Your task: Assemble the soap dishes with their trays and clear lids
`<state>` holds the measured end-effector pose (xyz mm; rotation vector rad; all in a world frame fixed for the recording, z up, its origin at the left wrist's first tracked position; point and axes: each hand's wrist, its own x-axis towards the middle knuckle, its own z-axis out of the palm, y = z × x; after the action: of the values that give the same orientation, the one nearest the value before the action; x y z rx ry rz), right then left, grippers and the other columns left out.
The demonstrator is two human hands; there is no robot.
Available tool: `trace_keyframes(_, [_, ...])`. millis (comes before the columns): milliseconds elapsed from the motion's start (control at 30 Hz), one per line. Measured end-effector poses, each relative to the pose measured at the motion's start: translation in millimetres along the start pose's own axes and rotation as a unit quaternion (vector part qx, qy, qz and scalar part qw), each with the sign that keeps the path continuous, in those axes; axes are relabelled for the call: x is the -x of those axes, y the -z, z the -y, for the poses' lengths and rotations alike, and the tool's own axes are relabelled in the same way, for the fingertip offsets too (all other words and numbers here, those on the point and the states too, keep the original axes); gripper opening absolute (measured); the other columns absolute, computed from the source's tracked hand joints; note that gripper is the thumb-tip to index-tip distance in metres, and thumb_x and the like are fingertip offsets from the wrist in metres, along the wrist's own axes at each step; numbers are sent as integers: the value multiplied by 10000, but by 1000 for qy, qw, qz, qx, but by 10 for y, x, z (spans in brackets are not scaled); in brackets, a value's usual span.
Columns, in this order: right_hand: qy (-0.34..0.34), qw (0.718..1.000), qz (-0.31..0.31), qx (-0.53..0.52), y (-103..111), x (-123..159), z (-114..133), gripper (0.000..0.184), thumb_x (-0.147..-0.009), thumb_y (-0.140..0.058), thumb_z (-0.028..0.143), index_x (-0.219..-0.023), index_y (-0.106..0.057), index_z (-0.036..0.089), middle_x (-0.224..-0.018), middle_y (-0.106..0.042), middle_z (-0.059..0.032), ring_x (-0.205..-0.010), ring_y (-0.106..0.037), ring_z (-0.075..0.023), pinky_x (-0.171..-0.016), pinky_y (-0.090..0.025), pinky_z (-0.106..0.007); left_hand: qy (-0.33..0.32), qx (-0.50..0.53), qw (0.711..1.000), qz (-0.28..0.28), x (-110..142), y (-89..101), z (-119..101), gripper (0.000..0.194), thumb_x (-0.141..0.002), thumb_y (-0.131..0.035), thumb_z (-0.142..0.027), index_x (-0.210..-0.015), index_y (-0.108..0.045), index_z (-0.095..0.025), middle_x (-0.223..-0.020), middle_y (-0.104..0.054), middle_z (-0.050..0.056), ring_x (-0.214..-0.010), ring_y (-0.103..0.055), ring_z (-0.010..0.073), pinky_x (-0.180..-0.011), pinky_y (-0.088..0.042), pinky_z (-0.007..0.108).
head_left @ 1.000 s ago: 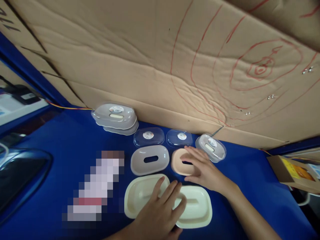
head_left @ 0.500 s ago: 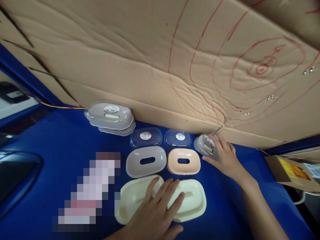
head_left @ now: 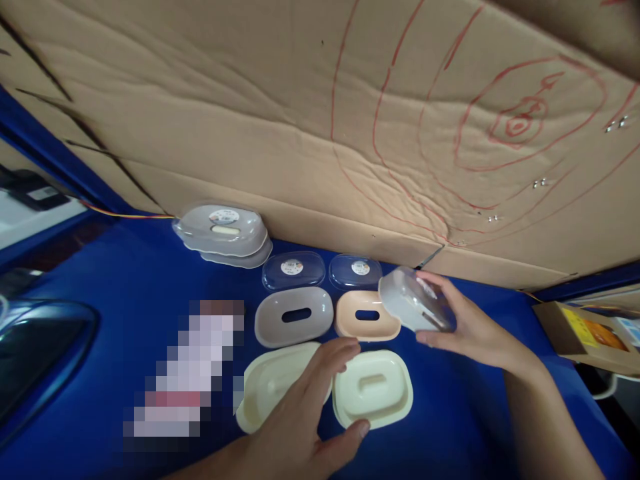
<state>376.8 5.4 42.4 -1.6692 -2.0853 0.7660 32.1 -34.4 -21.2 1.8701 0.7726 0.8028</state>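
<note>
My right hand point(head_left: 450, 320) grips a small grey soap dish point(head_left: 407, 303) with a clear, labelled lid, tilted above the table by the peach oval tray point(head_left: 345, 320). My left hand point(head_left: 315, 407) is open, thumb apart from the fingers, over the larger cream oval dish point(head_left: 265, 373), which it partly covers. A smaller cream oval dish point(head_left: 395, 393) lies just right of that hand. The slotted grey oval tray point(head_left: 267, 320) sits left of the peach one. Behind them are two clear lids point(head_left: 273, 279) with round labels.
Stacked larger grey dishes with a clear lid point(head_left: 220, 223) stand at the back left, against the cardboard wall point(head_left: 225, 120) marked with red lines. A blurred-out item point(head_left: 185, 367) lies left. An open cardboard box point(head_left: 565, 333) is at the far right on the blue surface point(head_left: 480, 427).
My right hand has picked up the small grey soap dish and brought it left and tilted. My left hand has turned and shifted left, uncovering the smaller cream dish.
</note>
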Motion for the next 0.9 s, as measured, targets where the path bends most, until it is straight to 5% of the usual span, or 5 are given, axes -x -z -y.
trace_keyframes(167, [97,979,167,-59,-184,118,567,1082,-754,-940,511,-1627,-321,355,-1668,-421,-105,-1525,-458,-337,-1245,-420,-467,108,217,970,32,31,-32,33,1304,-767,-946,-382,-1668,-9,-493,-1786,-256,75,-1598,-369,365,-1299,-325,609])
trace_keyframes(300, [134,961,217,-104,-309,79,670,1107,-726,-940,592,-1633,-369,316,-1663,-447,-123,-1528,-460,-338,-1258,-401,-442,145,256,955,39,18,-7,40,1216,-779,-924,-442,-1686,-117,-375,-1750,-342,133,-1618,-313,398,-1329,-193,638])
trace_keyframes(467, [77,980,131,-127,-123,2,274,859,-952,-707,643,-1658,-290,388,-1697,-424,-89,-1531,-471,-320,-1234,-433,-508,178,253,950,35,-2,-16,12,1140,-803,-871,-355,-1682,-146,-324,-1691,-434,155,-1545,-442,403,-1295,-311,612])
trace_keyframes(633, [-24,997,-41,60,31,-136,-465,735,-927,-700,629,-1548,-401,374,-1575,-545,-92,-1455,-534,-382,-1214,-434,-618,152,208,965,45,-23,29,-41,1135,-773,-877,-293,-1674,-187,-310,-1693,-433,152,-1569,-405,398,-1311,-284,595])
trace_keyframes(900, [-29,989,-39,138,-270,-346,-784,655,-922,-682,484,-1529,-488,332,-1720,-384,-102,-1620,-277,-401,-1268,-245,-704,82,118,989,37,29,-24,116,1179,-716,-887,-237,-1671,-210,-374,-1646,-496,122,-1494,-512,401,-1247,-394,636])
